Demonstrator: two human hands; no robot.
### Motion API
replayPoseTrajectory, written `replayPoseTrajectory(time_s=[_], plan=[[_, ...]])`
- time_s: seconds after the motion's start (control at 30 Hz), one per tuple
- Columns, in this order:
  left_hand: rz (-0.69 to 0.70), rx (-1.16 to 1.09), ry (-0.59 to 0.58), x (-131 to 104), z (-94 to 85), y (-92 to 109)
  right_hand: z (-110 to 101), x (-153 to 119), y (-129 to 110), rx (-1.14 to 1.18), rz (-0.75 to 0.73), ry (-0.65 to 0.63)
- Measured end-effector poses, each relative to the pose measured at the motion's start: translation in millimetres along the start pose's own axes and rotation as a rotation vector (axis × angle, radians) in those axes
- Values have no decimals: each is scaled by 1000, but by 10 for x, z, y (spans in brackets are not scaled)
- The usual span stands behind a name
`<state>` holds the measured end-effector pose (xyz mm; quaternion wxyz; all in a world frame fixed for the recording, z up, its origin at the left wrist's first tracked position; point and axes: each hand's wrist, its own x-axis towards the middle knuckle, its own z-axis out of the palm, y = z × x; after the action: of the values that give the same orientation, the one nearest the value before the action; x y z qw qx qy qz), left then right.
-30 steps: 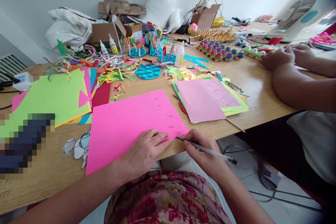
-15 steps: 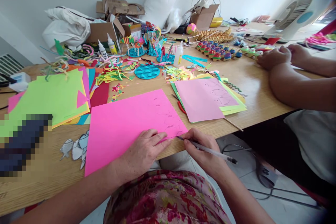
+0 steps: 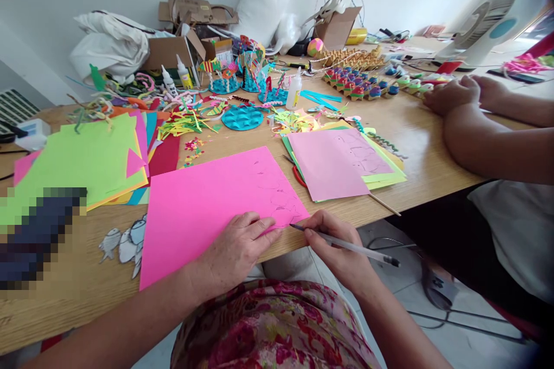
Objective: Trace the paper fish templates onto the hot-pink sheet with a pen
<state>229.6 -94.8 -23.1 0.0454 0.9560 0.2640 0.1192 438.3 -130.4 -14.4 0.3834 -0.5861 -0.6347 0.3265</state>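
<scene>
A bright pink sheet of paper [image 3: 194, 202] lies at the table's front edge, with thin drawn outlines along its right side. My left hand [image 3: 242, 242] rests flat on its lower edge, fingers stretched out; whatever may lie beneath the fingertips is hidden. In my right hand [image 3: 337, 242] is a pen [image 3: 359, 247] with a clear barrel and dark end cap. Its tip touches the sheet's lower right corner, close to my left fingertips. Grey fish cutouts [image 3: 125, 245] lie left of the sheet. A paler pink sheet [image 3: 324, 167] with drawn outlines tops a paper stack on the right.
Green paper [image 3: 86, 161] is piled at left. Red-handled scissors [image 3: 298, 176] poke out from under the right stack, near a thin wooden stick [image 3: 384, 204]. Behind are paper strips [image 3: 182, 125], a glue bottle [image 3: 294, 91] and blue crafts [image 3: 242, 117]. Another person's hands [image 3: 454, 95] rest at right.
The pen's back end has swung slightly right, and my right hand has shifted a little with it. My left hand and the pink sheet stay in place.
</scene>
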Motion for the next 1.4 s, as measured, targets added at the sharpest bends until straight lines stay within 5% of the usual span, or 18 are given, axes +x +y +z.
replayPoseTrajectory(time_s=[0.3,1.4], plan=[[6,16,-3,2,-21,9,29,26,-98,-146,-77,-21],[7,-1,-15,0,-32,4,34,33,-87,-133,-93,-25]])
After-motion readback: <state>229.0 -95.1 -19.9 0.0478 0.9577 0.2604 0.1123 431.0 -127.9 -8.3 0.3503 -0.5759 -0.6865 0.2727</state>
